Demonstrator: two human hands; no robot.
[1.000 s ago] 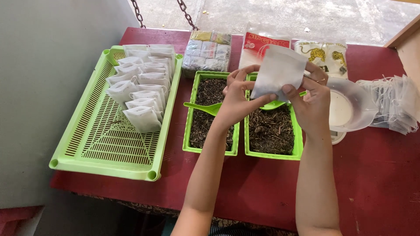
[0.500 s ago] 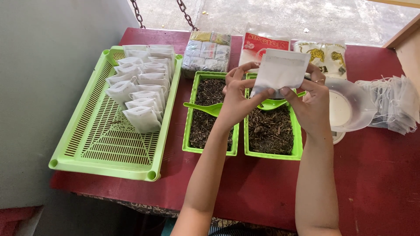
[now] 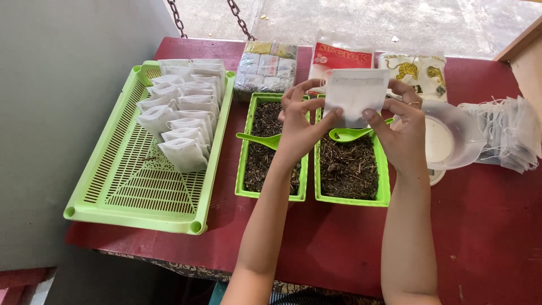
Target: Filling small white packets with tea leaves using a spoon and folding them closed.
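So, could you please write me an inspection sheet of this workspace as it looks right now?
Surface: red table, worn, bearing all the trays.
Job's things: white filter bag held up by both hands; two small green trays of dark dried leaves, a green scoop in each.
Clutter: large green slotted tray with filled white bags in rows; stack of empty bags at the right; clear bowl; three packets at the back.
Hands: left hand and right hand pinch the bag's lower corners.
Cables: nothing seen; two chains hang behind.
Surroundings: grey wall on the left, concrete floor beyond.
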